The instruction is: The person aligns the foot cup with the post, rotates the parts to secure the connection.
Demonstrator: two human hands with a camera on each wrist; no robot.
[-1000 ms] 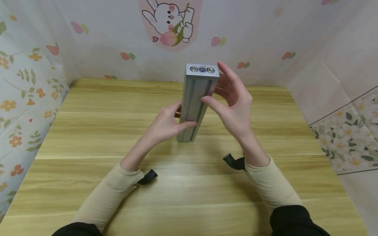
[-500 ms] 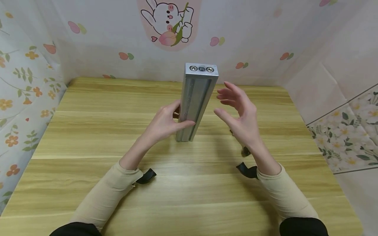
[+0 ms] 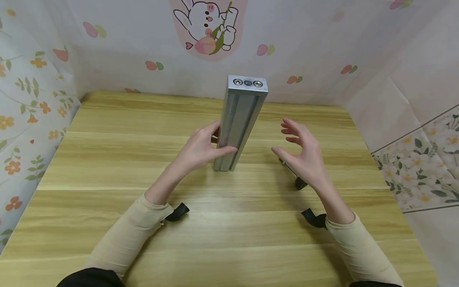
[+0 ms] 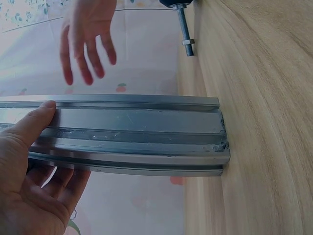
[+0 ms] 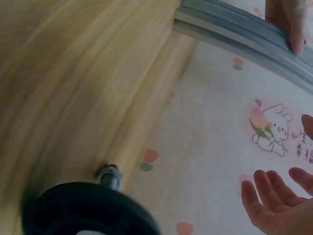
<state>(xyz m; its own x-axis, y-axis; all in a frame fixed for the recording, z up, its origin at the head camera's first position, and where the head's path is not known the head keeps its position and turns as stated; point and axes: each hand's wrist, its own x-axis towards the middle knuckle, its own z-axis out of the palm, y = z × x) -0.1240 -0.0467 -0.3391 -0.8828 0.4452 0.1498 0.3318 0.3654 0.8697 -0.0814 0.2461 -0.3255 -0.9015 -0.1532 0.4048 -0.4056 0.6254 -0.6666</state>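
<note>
An aluminium extrusion profile (image 3: 241, 115) stands upright on the wooden table. Its top end cap (image 3: 247, 84) carries two socket screws with a threaded hole between them. My left hand (image 3: 201, 149) grips the profile low down, thumb across the near face and fingers behind. To the right, my right hand (image 3: 305, 157) is apart from the profile, fingers loosely bent with nothing between them. Below it lies a levelling foot with a black round base (image 5: 88, 208); its threaded rod (image 4: 183, 22) bears a nut (image 4: 188, 42). The hand partly covers this foot in the head view.
The wood-grain table (image 3: 125, 167) meets a white printed curtain (image 3: 143, 40) at the back. More patterned cloth (image 3: 32, 119) hangs on the left, and a floral panel (image 3: 423, 167) is on the right. Black wrist mounts (image 3: 177, 212) stick out from both sleeves.
My right hand has let go of the profile's upper part and moved right and down toward the levelling foot, which has come into view. The left hand keeps its grip; the profile stays upright.
</note>
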